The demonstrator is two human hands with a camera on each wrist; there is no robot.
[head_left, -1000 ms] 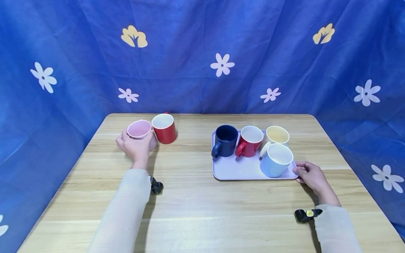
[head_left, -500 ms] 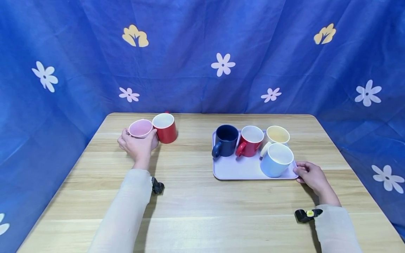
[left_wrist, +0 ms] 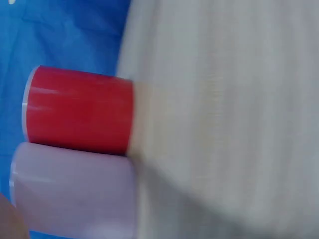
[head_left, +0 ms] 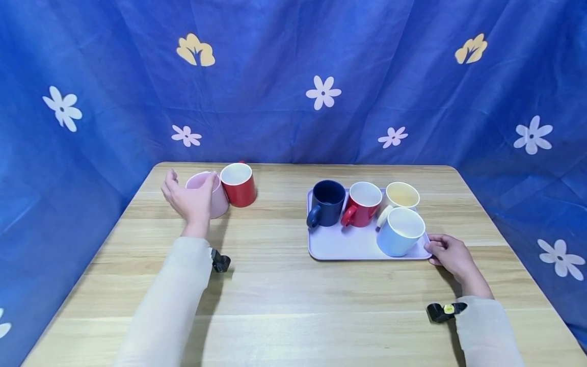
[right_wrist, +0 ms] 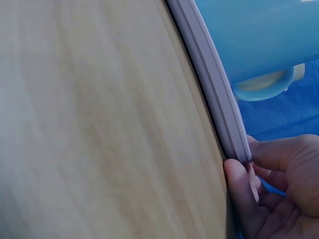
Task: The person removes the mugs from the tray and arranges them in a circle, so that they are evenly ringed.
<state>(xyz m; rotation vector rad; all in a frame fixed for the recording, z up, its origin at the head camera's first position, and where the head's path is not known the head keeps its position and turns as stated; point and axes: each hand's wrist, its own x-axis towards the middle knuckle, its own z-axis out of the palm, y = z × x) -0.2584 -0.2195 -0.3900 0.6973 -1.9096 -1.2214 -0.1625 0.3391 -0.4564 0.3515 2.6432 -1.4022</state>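
Observation:
At the table's far left, a pink mug (head_left: 220,203) stands upright beside a red mug (head_left: 240,193) with a white inside; the two sit very close together. My left hand (head_left: 190,201) is raised at the near left side of the pink mug, fingers spread apart and the thumb by its rim. In the left wrist view the hand shows only as a blurred bit in the corner by the pink mug (left_wrist: 75,191). My right hand (head_left: 455,258) pinches the right front corner of a lilac tray (head_left: 341,248), its thumb and fingers on the rim (right_wrist: 214,74).
On the tray stand a navy mug (head_left: 331,206), another red mug (head_left: 364,209), a cream mug (head_left: 403,191) and a light blue mug (head_left: 398,237). The wooden table (head_left: 275,306) ends at a blue flowered curtain (head_left: 275,102).
My left hand has let go of the pink mug and risen slightly up and left, its fingers spreading. The pink mug stays beside the red one. My right hand and the tray have not moved.

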